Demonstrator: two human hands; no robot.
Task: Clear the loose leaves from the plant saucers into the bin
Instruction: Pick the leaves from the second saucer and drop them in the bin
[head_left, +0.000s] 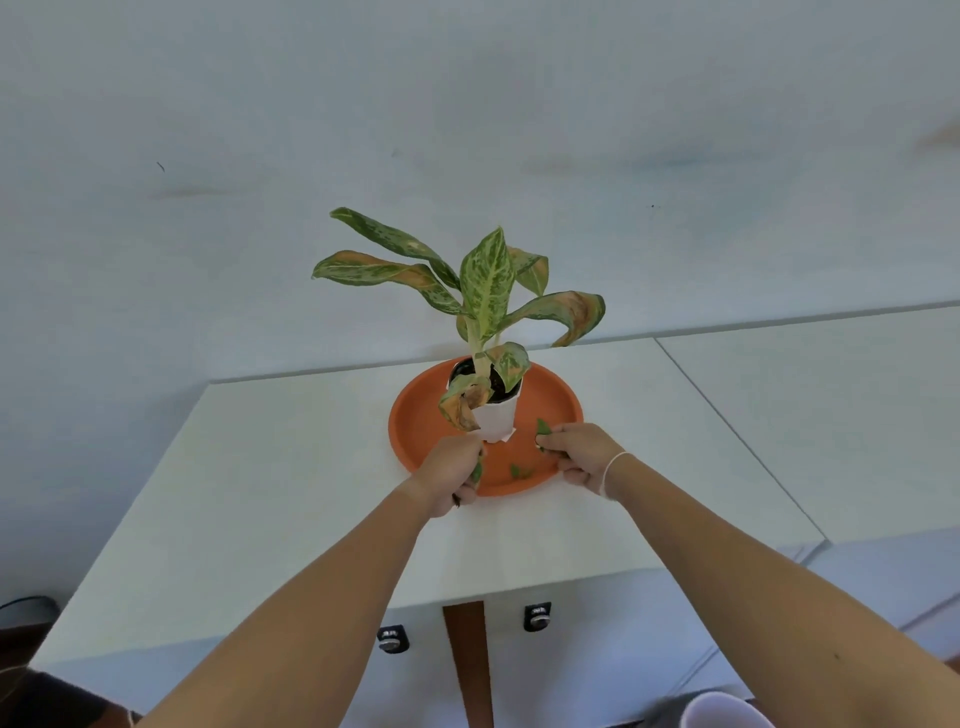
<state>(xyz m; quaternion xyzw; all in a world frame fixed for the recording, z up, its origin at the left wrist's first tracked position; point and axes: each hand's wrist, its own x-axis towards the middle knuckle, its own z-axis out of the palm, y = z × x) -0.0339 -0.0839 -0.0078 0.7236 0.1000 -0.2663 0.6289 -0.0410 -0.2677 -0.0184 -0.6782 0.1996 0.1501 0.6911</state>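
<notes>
An orange round saucer (558, 400) sits on a white cabinet top, holding a white pot (496, 418) with a speckled green plant (485, 280). My left hand (452, 475) is over the saucer's near-left rim, fingers closed around a green leaf (476, 470). My right hand (584, 457) is at the near-right rim, pinching another green leaf (543, 428) that sticks up from its fingers. A small loose leaf (519, 472) lies on the saucer floor between my two hands.
The white cabinet top (260, 493) runs left and right, against a pale wall. Two locks (393, 639) sit on the cabinet front below. A white round bin rim (722, 712) shows at the bottom right. A dark cable lies at the far left.
</notes>
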